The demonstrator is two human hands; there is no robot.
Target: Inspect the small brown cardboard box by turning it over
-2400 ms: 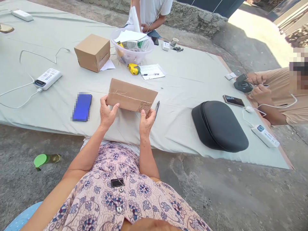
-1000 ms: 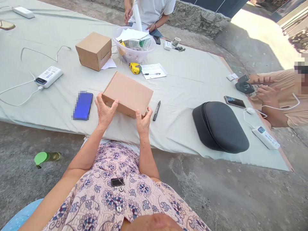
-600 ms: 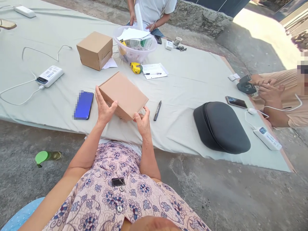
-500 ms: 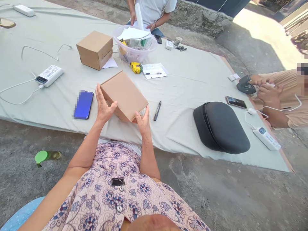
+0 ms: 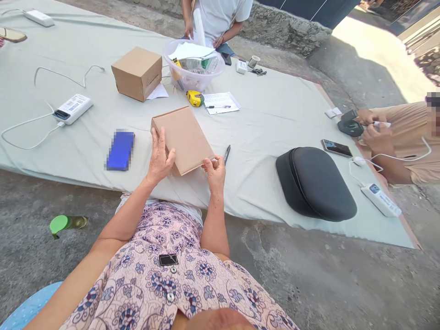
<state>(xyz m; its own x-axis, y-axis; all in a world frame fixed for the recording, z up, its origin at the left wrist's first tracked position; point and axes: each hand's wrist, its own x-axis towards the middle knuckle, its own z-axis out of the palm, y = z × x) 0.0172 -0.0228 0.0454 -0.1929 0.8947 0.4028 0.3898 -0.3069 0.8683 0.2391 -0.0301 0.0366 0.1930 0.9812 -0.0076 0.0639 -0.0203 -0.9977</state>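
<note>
A brown cardboard box (image 5: 188, 140) lies in front of me near the table's front edge, its flat top closed over. My left hand (image 5: 159, 160) grips its left side, fingers along the side wall and thumb by the near edge. At the near right corner, my right hand (image 5: 216, 175) pinches the lid's edge between thumb and bent fingers. A black marker pen (image 5: 227, 153) lies just beyond the right hand, partly covered by it. To the left of the box is a phone with a blue screen (image 5: 120, 150).
Behind are a second cardboard box (image 5: 135, 73), a plastic basket (image 5: 194, 81) of items, a yellow tape measure (image 5: 195, 98) and a written sheet (image 5: 223, 101). A black case (image 5: 316, 183) stands right; a white power bank (image 5: 73, 110) lies left. Two people sit at the table's far and right sides.
The box has shifted slightly right and turned, settling lower toward the table. Both hands moved right with it, and the right hand now covers part of the marker pen.
</note>
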